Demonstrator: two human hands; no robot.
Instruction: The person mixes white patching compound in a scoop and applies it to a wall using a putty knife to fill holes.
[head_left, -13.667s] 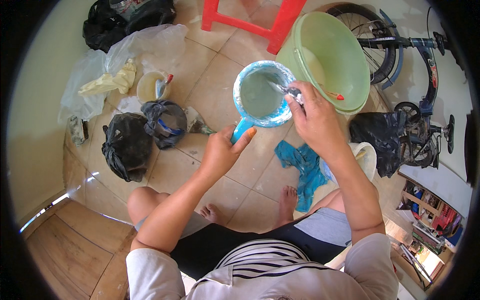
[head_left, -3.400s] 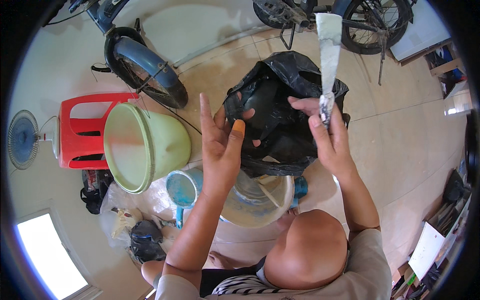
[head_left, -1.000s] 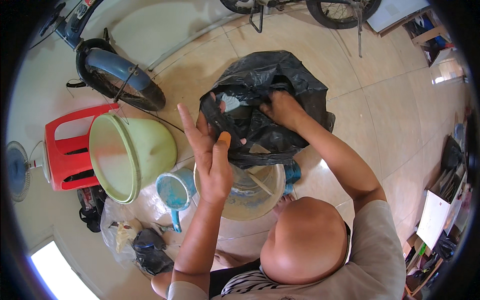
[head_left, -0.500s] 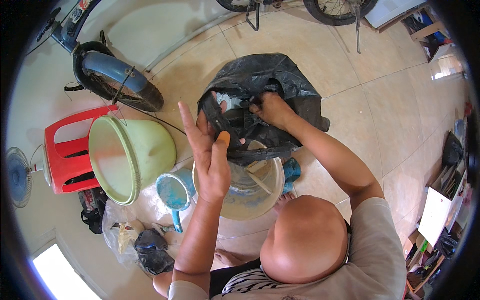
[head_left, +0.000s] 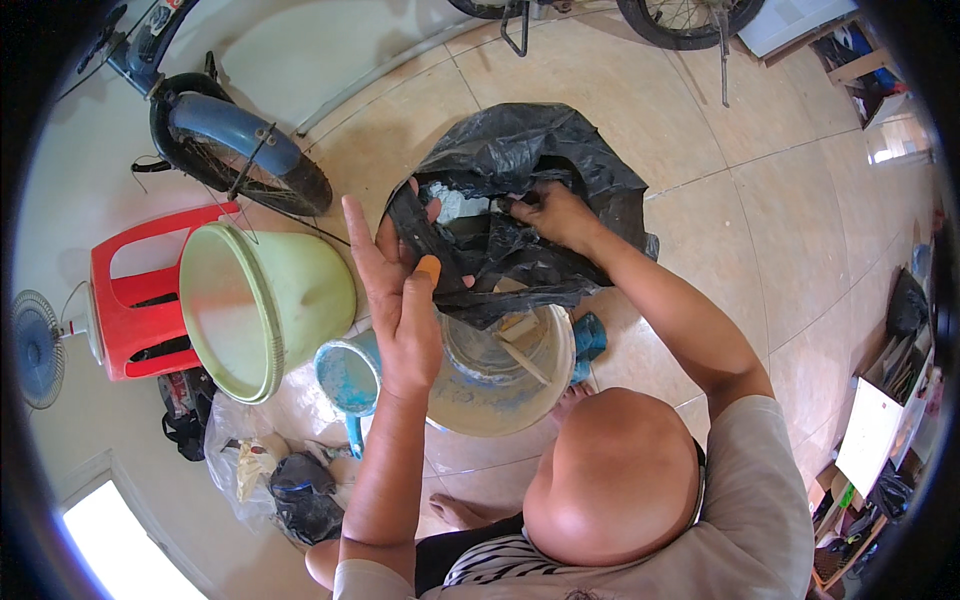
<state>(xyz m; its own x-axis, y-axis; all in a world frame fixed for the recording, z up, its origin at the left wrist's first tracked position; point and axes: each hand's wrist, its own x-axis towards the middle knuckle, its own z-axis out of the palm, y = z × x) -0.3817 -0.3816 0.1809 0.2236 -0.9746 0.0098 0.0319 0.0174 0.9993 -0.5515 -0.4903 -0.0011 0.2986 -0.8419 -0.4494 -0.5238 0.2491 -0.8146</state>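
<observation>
A black plastic bag [head_left: 610,160] hangs with its mouth spread, partly over a round pale basin [head_left: 490,415]. My left hand [head_left: 408,330] grips the bag's left edge, some fingers behind the plastic and one finger pointing up. Something orange [head_left: 428,268] covers the tip of its thumb. On the other side of the opening, my right hand [head_left: 560,215] is closed on the black plastic. Inside the bag shows a white powdery-looking mass [head_left: 460,206], the rest hidden by folds. A stick-like tool [head_left: 525,362] lies in the basin, which bears grey-blue smears.
Left of the basin are a blue dipper [head_left: 345,380], a pale green bucket [head_left: 310,300] lying tilted and a red plastic stool [head_left: 120,280]. A bicycle wheel [head_left: 240,150] stands beyond them. Blue plastic [head_left: 588,345] sits at the basin's right. Plastic bags [head_left: 303,495] lie lower left.
My left hand has shifted slightly left with the bag's edge, and the mouth is wider. More of the white mass shows. My right hand has moved a little right.
</observation>
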